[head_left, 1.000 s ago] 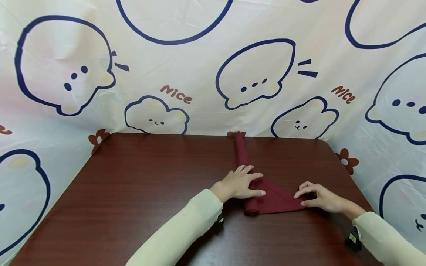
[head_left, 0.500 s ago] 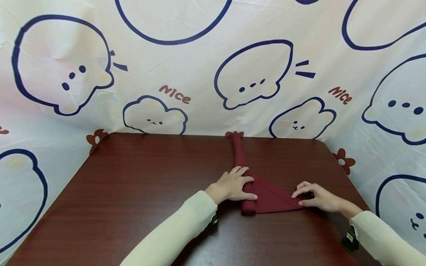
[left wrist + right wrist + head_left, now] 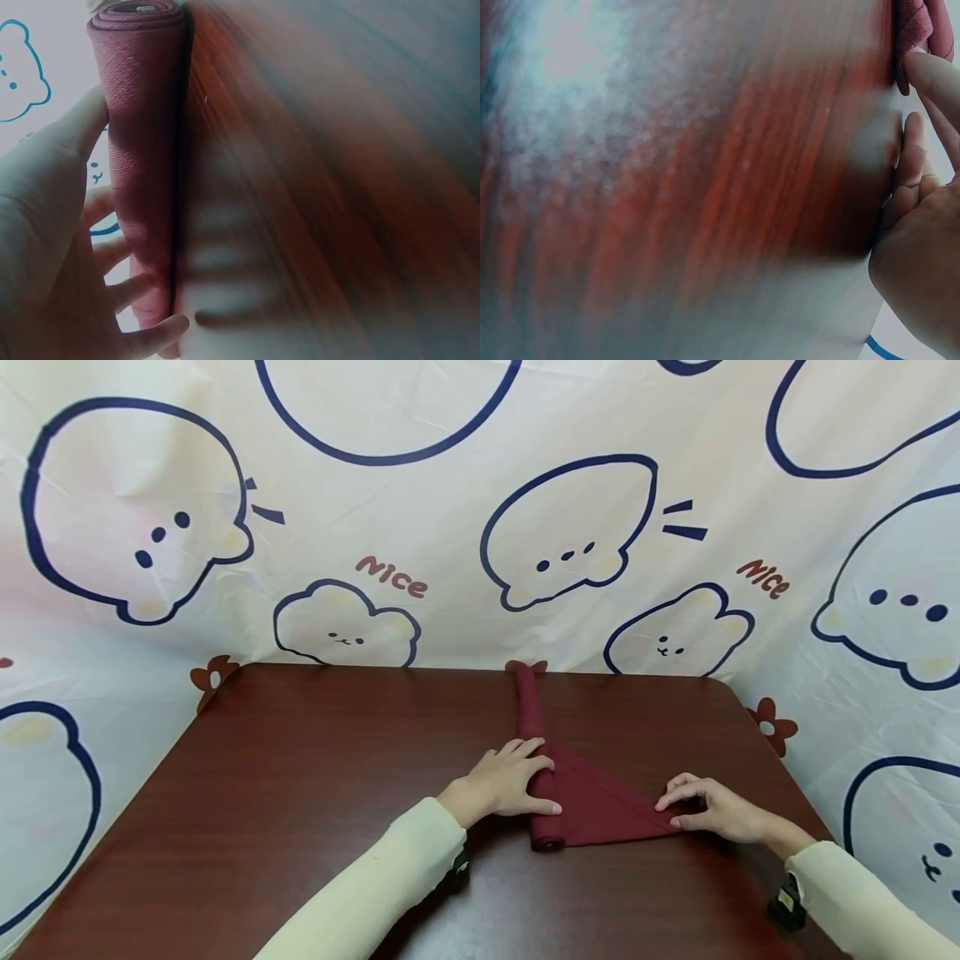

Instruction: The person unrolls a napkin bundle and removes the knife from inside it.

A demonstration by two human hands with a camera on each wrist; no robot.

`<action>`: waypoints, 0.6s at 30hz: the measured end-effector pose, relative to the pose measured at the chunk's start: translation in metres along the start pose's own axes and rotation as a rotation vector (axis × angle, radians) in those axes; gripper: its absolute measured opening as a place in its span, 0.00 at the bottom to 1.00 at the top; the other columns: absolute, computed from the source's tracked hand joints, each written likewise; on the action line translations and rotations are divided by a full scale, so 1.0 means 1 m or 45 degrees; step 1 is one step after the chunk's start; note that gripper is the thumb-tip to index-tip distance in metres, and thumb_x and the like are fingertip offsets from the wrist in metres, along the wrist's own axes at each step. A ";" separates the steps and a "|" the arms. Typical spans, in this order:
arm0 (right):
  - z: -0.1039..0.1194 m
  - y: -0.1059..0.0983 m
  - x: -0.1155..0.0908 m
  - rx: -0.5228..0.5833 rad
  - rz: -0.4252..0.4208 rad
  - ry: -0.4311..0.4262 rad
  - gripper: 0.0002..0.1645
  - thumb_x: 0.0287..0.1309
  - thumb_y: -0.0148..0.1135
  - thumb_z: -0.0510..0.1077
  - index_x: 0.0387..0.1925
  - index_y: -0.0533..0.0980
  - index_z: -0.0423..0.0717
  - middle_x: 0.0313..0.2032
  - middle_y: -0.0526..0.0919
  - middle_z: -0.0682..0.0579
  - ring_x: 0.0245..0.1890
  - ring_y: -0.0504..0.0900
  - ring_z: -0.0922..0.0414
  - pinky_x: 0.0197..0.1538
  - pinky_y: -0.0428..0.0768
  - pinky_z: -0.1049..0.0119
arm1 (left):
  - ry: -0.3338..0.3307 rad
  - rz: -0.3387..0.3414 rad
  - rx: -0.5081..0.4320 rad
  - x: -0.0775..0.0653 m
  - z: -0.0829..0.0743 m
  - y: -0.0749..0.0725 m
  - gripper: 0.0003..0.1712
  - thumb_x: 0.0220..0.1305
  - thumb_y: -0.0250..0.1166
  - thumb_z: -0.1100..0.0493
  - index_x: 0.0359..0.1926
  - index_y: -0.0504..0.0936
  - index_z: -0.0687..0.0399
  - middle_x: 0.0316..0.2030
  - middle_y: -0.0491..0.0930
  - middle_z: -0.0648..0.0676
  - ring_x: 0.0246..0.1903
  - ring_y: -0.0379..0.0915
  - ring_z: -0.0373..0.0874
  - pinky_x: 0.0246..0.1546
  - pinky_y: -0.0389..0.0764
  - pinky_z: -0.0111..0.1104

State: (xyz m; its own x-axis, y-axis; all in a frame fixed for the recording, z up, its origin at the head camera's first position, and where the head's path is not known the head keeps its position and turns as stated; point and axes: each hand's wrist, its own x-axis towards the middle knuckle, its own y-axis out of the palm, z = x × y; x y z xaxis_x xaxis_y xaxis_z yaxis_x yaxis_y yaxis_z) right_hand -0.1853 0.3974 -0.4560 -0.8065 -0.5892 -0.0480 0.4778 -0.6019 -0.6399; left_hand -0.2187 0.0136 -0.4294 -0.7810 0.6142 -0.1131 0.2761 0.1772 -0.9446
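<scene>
A dark red cloth lies on the brown table, part of it a long roll [image 3: 529, 710] that reaches toward the back edge. To the right of the roll, the rest spreads flat as a triangle [image 3: 600, 802]. My left hand [image 3: 501, 781] rests over the roll with its fingers spread. The left wrist view shows the roll [image 3: 142, 112] close up, its coiled end at the top and the fingers lying loosely along it. At the triangle's right tip, my right hand [image 3: 716, 808] pinches the cloth between thumb and fingers; in the right wrist view only a bit of cloth [image 3: 913, 34] shows.
The brown wooden table [image 3: 300, 760] has rounded back corners. A pale printed curtain [image 3: 450, 527] with cartoon animals hangs behind it and along both sides. Small dark devices sit at both wrists, one below the right sleeve [image 3: 862, 893].
My left hand and the roll have shifted left, and the flat triangle has grown slightly wider. The right hand keeps its pinch at the tip, nearly still.
</scene>
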 end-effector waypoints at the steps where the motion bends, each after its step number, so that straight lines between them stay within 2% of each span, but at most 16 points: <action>1: 0.000 0.000 0.000 -0.002 0.001 0.002 0.12 0.63 0.67 0.41 0.48 0.85 0.47 0.47 0.75 0.51 0.48 0.71 0.68 0.47 0.71 0.73 | 0.000 -0.002 -0.001 -0.001 0.001 0.000 0.40 0.60 0.62 0.25 0.69 0.72 0.35 0.79 0.55 0.48 0.76 0.54 0.49 0.69 0.66 0.55; 7: 0.000 0.001 0.000 -0.008 -0.010 0.026 0.12 0.63 0.68 0.42 0.48 0.85 0.48 0.47 0.75 0.53 0.47 0.71 0.68 0.47 0.71 0.73 | 0.002 -0.020 -0.026 -0.008 0.008 -0.002 0.40 0.61 0.62 0.26 0.69 0.71 0.36 0.79 0.55 0.49 0.75 0.58 0.53 0.70 0.66 0.56; 18: 0.001 0.001 -0.001 -0.038 -0.016 -0.006 0.12 0.63 0.68 0.41 0.47 0.85 0.48 0.47 0.75 0.53 0.48 0.70 0.71 0.48 0.70 0.74 | -0.003 -0.029 -0.030 -0.018 0.017 -0.004 0.40 0.61 0.63 0.27 0.70 0.71 0.35 0.79 0.56 0.50 0.74 0.60 0.54 0.70 0.66 0.57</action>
State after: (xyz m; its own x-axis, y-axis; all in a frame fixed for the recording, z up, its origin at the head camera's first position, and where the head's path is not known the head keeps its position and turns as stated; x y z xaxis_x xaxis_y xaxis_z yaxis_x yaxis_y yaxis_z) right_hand -0.1839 0.3966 -0.4562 -0.8105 -0.5847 -0.0362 0.4574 -0.5929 -0.6628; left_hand -0.2150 -0.0113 -0.4288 -0.7886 0.6080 -0.0924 0.2716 0.2095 -0.9393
